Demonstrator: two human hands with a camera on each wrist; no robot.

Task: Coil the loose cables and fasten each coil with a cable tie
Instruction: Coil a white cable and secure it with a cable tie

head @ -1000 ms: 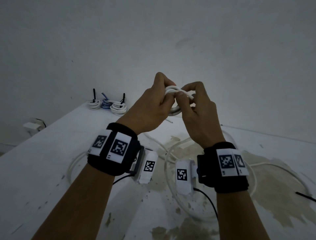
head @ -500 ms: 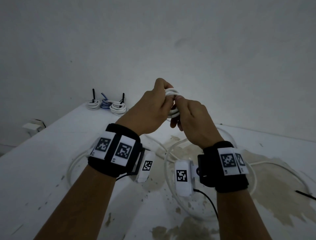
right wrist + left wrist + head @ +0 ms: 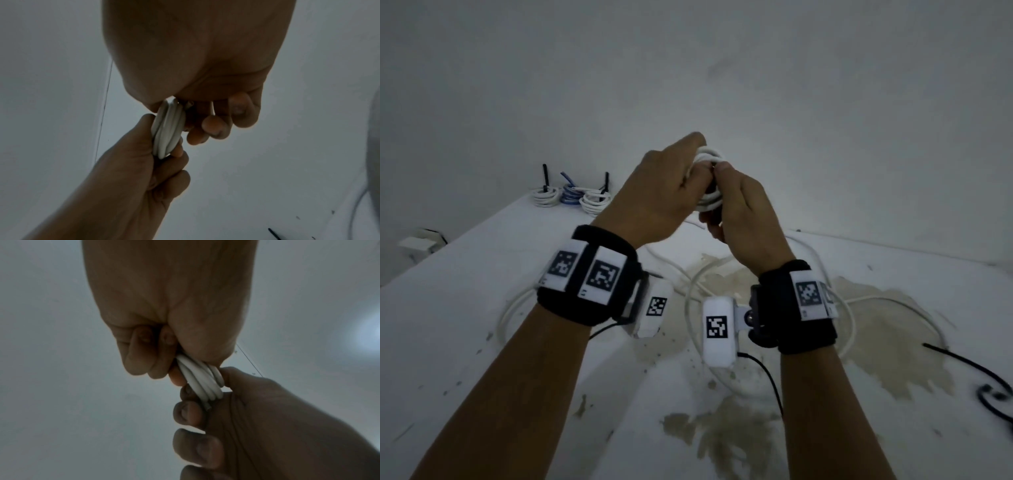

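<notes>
A small white cable coil (image 3: pixel 709 202) is held up in the air above the table, between both hands. My left hand (image 3: pixel 671 192) grips one side of it, with the fingers curled round the turns. Meeting it from the right, my right hand (image 3: pixel 739 209) pinches the coil between thumb and curled fingers. In the left wrist view the coil (image 3: pixel 202 381) shows several turns and a cut cable end (image 3: pixel 207 407) by the right hand (image 3: pixel 267 418). In the right wrist view the coil (image 3: pixel 166 133) sits between my left hand (image 3: pixel 133 170) and right fingers (image 3: pixel 213 125).
Three tied coils, two white (image 3: pixel 546 197) (image 3: pixel 594 202) and one blue (image 3: pixel 570 196), stand at the table's back left with black ties sticking up. Loose white cable (image 3: pixel 688 308) loops on the stained white table (image 3: pixel 465 308). A black cable tie (image 3: pixel 955 359) lies at the right.
My right hand has turned over and closed onto the coil, pressing in against the left hand. The open loop seen earlier is now bunched and mostly hidden between the hands.
</notes>
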